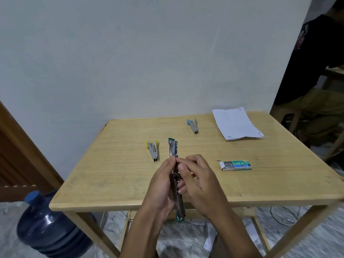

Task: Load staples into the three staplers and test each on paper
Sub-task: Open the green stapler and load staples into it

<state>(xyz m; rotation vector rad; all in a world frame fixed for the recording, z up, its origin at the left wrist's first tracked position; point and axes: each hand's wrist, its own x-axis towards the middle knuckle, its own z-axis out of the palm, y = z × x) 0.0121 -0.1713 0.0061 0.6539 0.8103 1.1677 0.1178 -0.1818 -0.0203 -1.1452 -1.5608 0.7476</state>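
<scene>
**Green stapler opened out in both hands**

Held in the air over the near half of the wooden table [115, 164]: green stapler [173, 148], unfolded into one long line. One green end pointing toward the wall, the other hanging past the table's near edge.

Left hand [161, 185] wrapped around its middle from the left side, fingers curled on the metal. Right hand [202, 180] grasping from the right, thumb and forefinger pinched at the metal channel and touching the left fingertips. Cannot tell if any staples sit between them.

Just left of it on the table, yellow stapler [153, 151], lying half open. Farther back and to the right, blue stapler [193, 126], also half open. Right of the hands, staple box [236, 165] with its drawer pulled out, and a small bit of loose staples [219, 160] near the open end. At the far right corner, sheets of paper [235, 123], a little crumpled.

Behind the table, plain pale wall [130, 53]. At the left, brown wooden door [16, 146]. On the marble-like floor [307, 244] by the front left leg, large blue water bottle [46, 228]. White cable [279, 218] lying under the table. At the far right, another person [314, 58] in dark shirt, seated.
</scene>
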